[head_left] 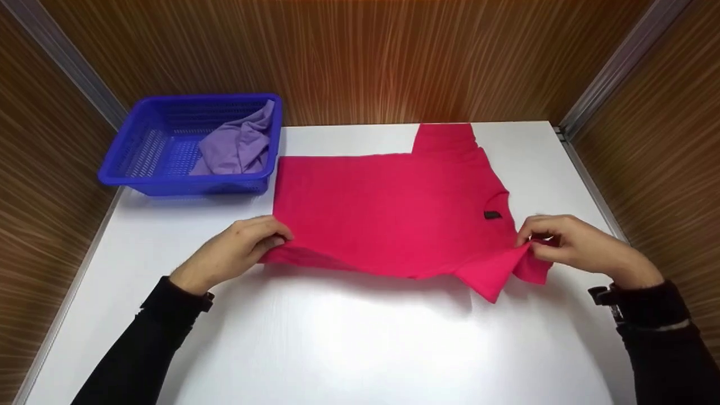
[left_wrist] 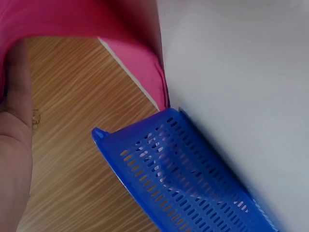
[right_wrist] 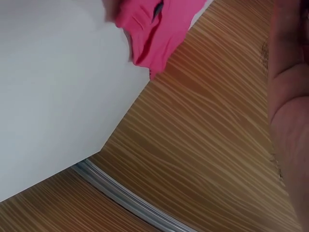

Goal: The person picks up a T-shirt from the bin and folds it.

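Pink shirt (head_left: 382, 208) lies on desk (head_left: 360, 343), right of basket (head_left: 191, 184). Left hand (head_left: 239, 250) pinches hem (head_left: 282, 185) end, right hand (head_left: 576, 244) sleeve (head_left: 535, 270) end. Looks early: laid out, no fold yet; lilac cloth (head_left: 232, 149) crumpled in basket.

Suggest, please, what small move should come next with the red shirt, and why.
Perhaps fold the near side of the red shirt over the rest: the left hand and right hand pinch that side near hem and shoulder, while the far part lies flat on the white table.
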`<state>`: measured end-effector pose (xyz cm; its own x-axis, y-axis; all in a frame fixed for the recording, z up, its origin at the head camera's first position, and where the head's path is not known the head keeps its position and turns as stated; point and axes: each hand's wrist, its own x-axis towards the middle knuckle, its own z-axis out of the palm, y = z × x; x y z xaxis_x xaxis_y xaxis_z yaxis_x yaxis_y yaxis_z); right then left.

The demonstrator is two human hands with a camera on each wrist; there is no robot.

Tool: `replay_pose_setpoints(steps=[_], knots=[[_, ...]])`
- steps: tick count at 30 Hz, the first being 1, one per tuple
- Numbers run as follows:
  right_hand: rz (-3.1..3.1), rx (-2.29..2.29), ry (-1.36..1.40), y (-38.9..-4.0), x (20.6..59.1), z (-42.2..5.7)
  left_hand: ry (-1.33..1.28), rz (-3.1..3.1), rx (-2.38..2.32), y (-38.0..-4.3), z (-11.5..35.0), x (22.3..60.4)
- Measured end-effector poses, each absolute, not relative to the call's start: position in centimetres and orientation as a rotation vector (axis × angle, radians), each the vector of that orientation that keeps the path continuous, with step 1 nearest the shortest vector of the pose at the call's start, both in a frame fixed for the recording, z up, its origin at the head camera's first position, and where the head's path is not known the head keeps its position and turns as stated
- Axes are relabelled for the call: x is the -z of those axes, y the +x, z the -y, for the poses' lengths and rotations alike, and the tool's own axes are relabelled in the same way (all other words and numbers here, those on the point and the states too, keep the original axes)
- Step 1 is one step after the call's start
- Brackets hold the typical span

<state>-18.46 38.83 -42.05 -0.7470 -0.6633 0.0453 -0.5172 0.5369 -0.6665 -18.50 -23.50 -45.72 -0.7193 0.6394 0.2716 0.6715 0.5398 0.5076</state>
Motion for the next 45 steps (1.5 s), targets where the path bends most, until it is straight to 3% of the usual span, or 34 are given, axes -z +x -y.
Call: replay_pose_setpoints(steps=[7,18,27,37,45], knots=[[-2.557,1.021,-0.928,-20.3,42.0,-39.2,-1.032,2.787,0.94,-19.5,23.5,46.2],[-2.776,0.676,-0.723,-25.4,43.3,-38.3,-0.818,2.839,0.712,-21.3,22.9,47.9],[-2.754,0.531,-0.601,-29.1,45.1,-36.9,-0.766,2.874,0.271,-23.8,21.2,49.3],[-3.0,0.145,-0.647,-28.1,46.5,-35.2,-0.777,2.878,-0.13,-24.5,19.8,49.9],[-2.818,0.278,-0.788,-26.8,46.1,-34.5,-0.871,2.955,0.21,-23.0,18.6,49.9]])
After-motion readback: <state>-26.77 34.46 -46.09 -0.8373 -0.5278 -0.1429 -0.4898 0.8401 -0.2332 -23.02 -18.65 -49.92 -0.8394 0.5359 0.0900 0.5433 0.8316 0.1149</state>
